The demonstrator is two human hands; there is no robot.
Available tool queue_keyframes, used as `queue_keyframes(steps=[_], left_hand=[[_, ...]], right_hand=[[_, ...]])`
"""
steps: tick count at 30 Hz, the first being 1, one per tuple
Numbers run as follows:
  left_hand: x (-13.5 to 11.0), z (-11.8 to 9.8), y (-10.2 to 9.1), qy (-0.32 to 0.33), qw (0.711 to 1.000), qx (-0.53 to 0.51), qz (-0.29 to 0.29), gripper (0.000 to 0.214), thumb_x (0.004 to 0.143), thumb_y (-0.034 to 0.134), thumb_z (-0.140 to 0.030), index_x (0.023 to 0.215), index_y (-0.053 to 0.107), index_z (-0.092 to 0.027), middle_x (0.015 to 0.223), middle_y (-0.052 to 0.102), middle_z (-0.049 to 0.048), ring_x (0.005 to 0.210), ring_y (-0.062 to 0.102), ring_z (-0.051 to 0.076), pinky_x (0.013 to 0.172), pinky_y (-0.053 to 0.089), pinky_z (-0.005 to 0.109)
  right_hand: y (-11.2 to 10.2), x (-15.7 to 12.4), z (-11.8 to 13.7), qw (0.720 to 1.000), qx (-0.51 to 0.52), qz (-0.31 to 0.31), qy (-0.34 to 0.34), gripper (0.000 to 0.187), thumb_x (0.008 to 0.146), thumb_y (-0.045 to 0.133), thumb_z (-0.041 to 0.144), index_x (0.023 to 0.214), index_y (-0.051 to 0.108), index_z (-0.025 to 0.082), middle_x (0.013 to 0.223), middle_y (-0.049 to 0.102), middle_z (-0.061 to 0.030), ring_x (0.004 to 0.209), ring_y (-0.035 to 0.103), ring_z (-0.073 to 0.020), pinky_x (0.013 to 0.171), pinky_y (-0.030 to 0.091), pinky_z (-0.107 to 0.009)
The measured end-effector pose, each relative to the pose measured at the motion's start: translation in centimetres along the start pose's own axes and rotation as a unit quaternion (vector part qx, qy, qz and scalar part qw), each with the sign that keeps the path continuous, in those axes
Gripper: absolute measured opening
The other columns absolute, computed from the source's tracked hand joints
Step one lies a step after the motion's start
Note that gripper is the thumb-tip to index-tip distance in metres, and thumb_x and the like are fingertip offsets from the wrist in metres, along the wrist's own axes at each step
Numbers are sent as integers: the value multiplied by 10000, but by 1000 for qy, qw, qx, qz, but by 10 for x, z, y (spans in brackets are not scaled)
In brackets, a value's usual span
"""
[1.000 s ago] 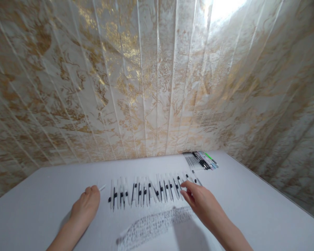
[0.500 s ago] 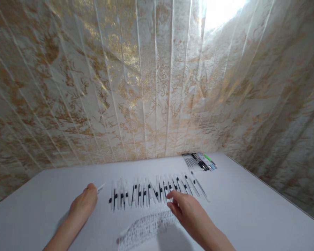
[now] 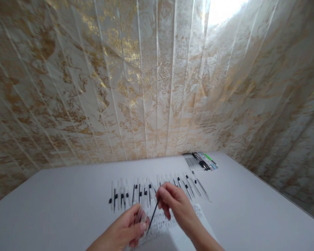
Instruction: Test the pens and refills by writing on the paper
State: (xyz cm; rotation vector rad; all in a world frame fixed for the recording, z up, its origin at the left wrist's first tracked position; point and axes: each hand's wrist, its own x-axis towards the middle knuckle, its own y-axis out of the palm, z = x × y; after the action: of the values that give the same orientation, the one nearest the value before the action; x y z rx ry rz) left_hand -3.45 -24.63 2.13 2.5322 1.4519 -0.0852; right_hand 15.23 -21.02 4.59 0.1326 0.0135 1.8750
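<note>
My left hand (image 3: 128, 228) is closed around a clear plastic pen barrel (image 3: 140, 214) above the paper. My right hand (image 3: 176, 201) pinches the upper end of a thin black pen refill (image 3: 153, 215), which slants down with its lower tip close to the left fingers. Whether the tip touches the barrel cannot be made out. Just beyond both hands lies a row of clear barrels, dark refills and small black caps (image 3: 146, 192). My right hand covers part of that row. Under the hands is a sheet of handwritten paper (image 3: 170, 228).
At the back right lie several pens (image 3: 204, 162), one bright green, beside a row of thin dark-tipped sticks (image 3: 190, 161). The white table (image 3: 68, 198) meets a gold-patterned curtain (image 3: 120, 104) at its far edge.
My left hand has come in from the left to the paper. My right hand has taken hold of a black refill and brought it near the left hand.
</note>
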Motion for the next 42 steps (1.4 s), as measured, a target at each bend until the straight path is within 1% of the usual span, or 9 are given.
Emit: queue_keyframes(steps=[4,8,18,25,27,31,34,37,42], left_hand=[[0,14,-6,3,1000,20,12,487,736,660,-613,736,376,-217,719,379,-57,570,253,78,479,204,207],[-2,18,0,-10,999,38,25,473,748,649,-606,747,379,-218,714,343,-56,605,262,93,510,199,216],[-6,13,11,-4,998,45,48,417,776,633,-563,777,410,-211,717,330,-54,630,254,107,561,208,243],[-4,13,14,-13,1000,15,-11,419,764,667,-503,991,490,-197,770,444,-31,623,367,106,525,291,225],[-5,11,12,3,1000,17,-12,409,769,663,-488,1000,511,-186,730,476,-31,606,428,113,544,341,240],[-13,0,-12,-13,998,57,-14,323,734,691,-461,780,517,-193,693,574,-4,652,532,150,586,387,254],[-21,-13,-45,-7,985,95,-146,127,808,607,-304,808,530,-203,742,594,-4,691,528,144,613,401,241],[-25,-17,-81,-3,976,34,-217,159,762,627,-280,873,542,-205,880,583,15,755,531,152,618,423,237],[-17,6,-120,19,902,221,-371,292,579,681,-368,803,563,-221,658,478,-65,593,472,139,550,371,221]], right_hand=[[-28,-3,30,985,-60,-125,-108,341,900,520,462,738,558,164,562,559,40,396,411,-46,401,318,-170],[-30,-7,37,977,-85,-143,-132,318,913,511,442,758,571,171,568,569,35,414,411,-57,427,348,-183],[-12,-8,24,989,-84,-80,-88,324,906,505,438,741,574,167,577,575,22,420,389,-61,420,308,-189],[10,-17,6,989,-122,89,-10,150,796,678,324,833,702,181,757,601,3,631,490,-107,589,388,-220],[14,-17,3,991,-99,94,-5,146,786,688,315,768,703,170,712,589,9,617,491,-108,588,386,-226],[3,-13,9,998,-48,-15,-46,244,849,611,397,769,652,170,721,630,-8,631,518,-118,589,406,-228],[-13,-10,19,993,14,-93,-71,307,924,482,464,811,556,188,824,695,-52,743,610,-156,679,464,-265],[-23,-9,24,989,61,-112,-71,291,950,418,487,874,477,211,718,680,-19,687,646,-163,680,482,-289],[-18,-10,17,994,57,-86,-47,328,926,432,541,970,464,217,563,371,103,430,355,-68,441,318,-191]])
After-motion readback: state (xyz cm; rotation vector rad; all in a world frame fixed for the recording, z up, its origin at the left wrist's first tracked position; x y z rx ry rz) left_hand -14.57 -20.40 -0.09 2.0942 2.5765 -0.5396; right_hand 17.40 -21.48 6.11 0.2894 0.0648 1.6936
